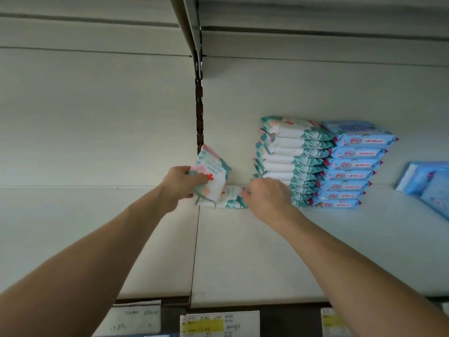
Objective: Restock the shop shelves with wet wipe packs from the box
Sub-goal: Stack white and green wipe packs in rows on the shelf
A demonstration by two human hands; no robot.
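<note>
A: Where are we?
B: At the shelf [243, 251] — our left hand [178, 183] grips a tilted wet wipe pack [215, 173], our right hand [268, 199] pinches the flat pack [233, 198] lying beneath it.
A: The risk?
B: Our right wrist nudges the leaning stack [291, 161] — it topples.

Dim, flat indoor light with a greenish-grey cast, brightest across the middle of the frame. Deep shade beneath the upper shelf [192, 32] at top centre; elsewhere only soft, faint shadows. Muted colours on the stacked packs [291, 161] at centre right. Marked wide-angle bowing and stretching toward edges and lower corners. Slightly soft throughout; price labels [220, 323] along the bottom edge dark, blurred, unreadable.
</note>
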